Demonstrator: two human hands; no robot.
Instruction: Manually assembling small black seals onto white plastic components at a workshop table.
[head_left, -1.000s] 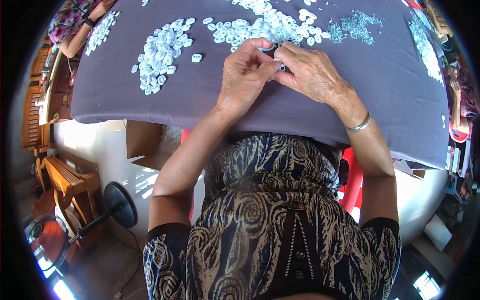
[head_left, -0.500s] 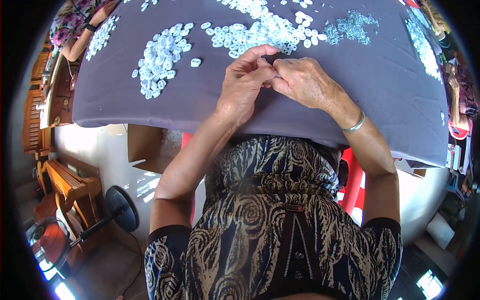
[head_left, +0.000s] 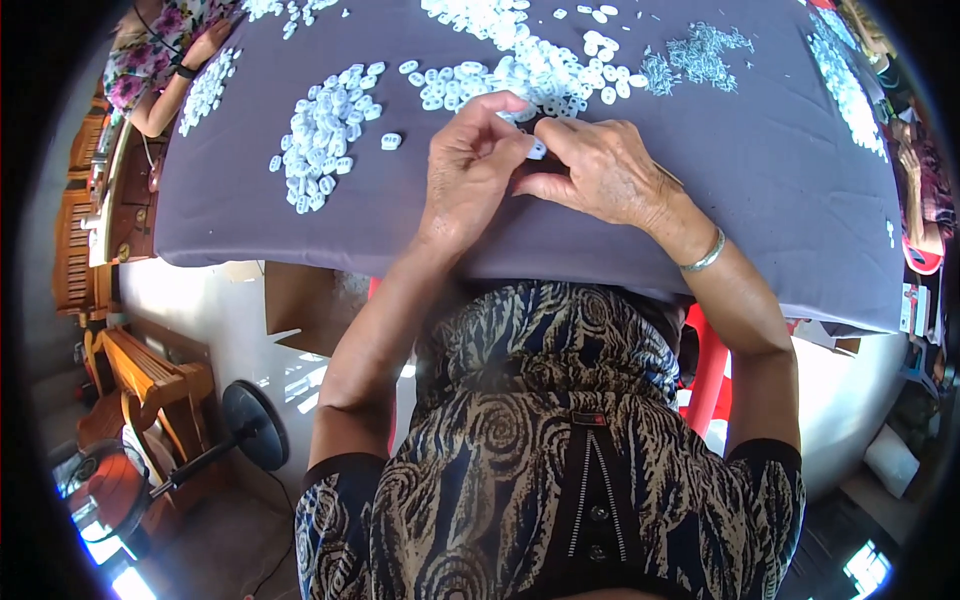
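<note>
Between the thumb and fingers of my left hand (head_left: 475,165) is a small white oval plastic piece (head_left: 537,150), its lower part showing at the thumb tip. My right hand (head_left: 605,172) is close against it on the right. Its thumb and forefinger stand apart with dark cloth showing between them, and the other fingers are curled and partly hidden. Just beyond my hands spreads a large pile of similar white pieces (head_left: 540,72). A second heap of white pieces (head_left: 325,130), with dark marks on them, lies to the left, and one single piece (head_left: 391,142) sits apart from it.
A dark grey cloth (head_left: 780,215) covers the table. Small metal screws or pins (head_left: 700,58) lie scattered at the far right. Another person's arm (head_left: 160,100) rests by white pieces at the far left; another person (head_left: 925,190) sits at the right edge. A fan (head_left: 105,490) stands lower left.
My hands were pressed together and have parted slightly. The right thumb has come away from the forefinger, and the white piece now shows more at my left thumb.
</note>
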